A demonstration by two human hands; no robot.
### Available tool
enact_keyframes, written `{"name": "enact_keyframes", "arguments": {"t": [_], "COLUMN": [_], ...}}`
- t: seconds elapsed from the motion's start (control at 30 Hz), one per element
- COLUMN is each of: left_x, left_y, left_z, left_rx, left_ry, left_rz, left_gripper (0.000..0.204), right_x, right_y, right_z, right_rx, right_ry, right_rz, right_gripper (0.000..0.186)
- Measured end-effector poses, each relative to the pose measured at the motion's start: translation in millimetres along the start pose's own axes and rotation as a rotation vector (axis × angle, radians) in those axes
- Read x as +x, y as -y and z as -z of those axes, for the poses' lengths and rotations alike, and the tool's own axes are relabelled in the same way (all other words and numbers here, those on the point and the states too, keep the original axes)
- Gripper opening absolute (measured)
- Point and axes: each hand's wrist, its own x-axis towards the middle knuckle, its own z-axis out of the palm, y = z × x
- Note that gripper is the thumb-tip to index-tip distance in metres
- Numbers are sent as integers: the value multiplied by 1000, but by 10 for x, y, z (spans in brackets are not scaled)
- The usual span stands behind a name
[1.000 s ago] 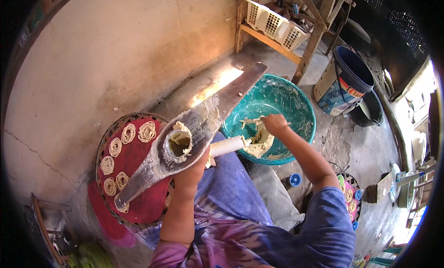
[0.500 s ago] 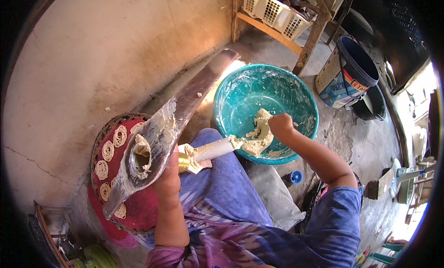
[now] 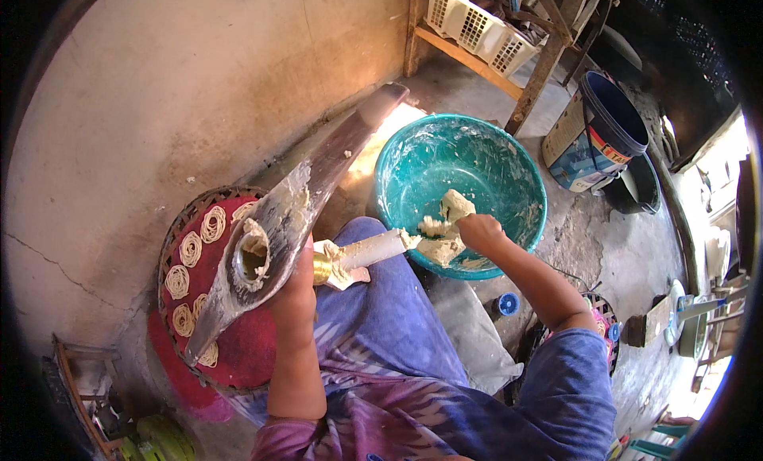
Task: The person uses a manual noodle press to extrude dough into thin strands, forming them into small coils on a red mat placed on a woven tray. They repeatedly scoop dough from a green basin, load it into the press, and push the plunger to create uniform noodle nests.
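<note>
My left hand (image 3: 296, 278) grips a long, dough-smeared dark press lever (image 3: 326, 167) with a round hole (image 3: 254, 262) holding dough. Beside it, a white cylinder (image 3: 369, 249) with a brass part (image 3: 322, 270) and dough on it lies across my thigh, its end at the bowl's rim. My right hand (image 3: 481, 234) is closed inside the teal basin (image 3: 509, 183) among lumps of pale dough (image 3: 441, 250); what it grips is mostly hidden. Below the lever, a basket tray with red cloth (image 3: 242, 358) carries several coiled noodle nests (image 3: 191, 250).
A wooden rack (image 3: 469, 60) holds a white crate (image 3: 481, 32) by the wall. Two buckets (image 3: 584, 143) stand right of the basin. A small blue-topped container (image 3: 507, 304), a second basket (image 3: 606, 318) and utensils lie at the right. Chair-like wooden frames (image 3: 79, 381) are lower left.
The lever and my left hand have shifted leftward from a second ago, uncovering more of the white cylinder's brass end. My right hand is slightly lower in the basin, and the dough lumps have changed shape.
</note>
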Motion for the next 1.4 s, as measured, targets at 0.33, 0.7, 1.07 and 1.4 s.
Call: {"name": "enact_keyframes", "arguments": {"t": [0.33, 0.7, 1.07, 1.4], "left_x": [225, 1329, 939, 642], "left_y": [-418, -1242, -920, -1008], "left_z": [54, 1007, 1834, 2082], "left_rx": [-36, 660, 955, 1017], "left_ry": [-109, 247, 279, 364], "left_rz": [-48, -802, -496, -395], "left_gripper": [28, 41, 39, 35], "right_x": [-80, -1517, -1443, -1788], "right_y": [-301, 222, 1768, 2701], "right_z": [664, 2456, 2855, 2734], "right_rx": [440, 1075, 878, -490], "right_ry": [379, 200, 385, -1250], "right_rz": [-52, 400, 546, 1103], "right_gripper": [33, 44, 43, 36]}}
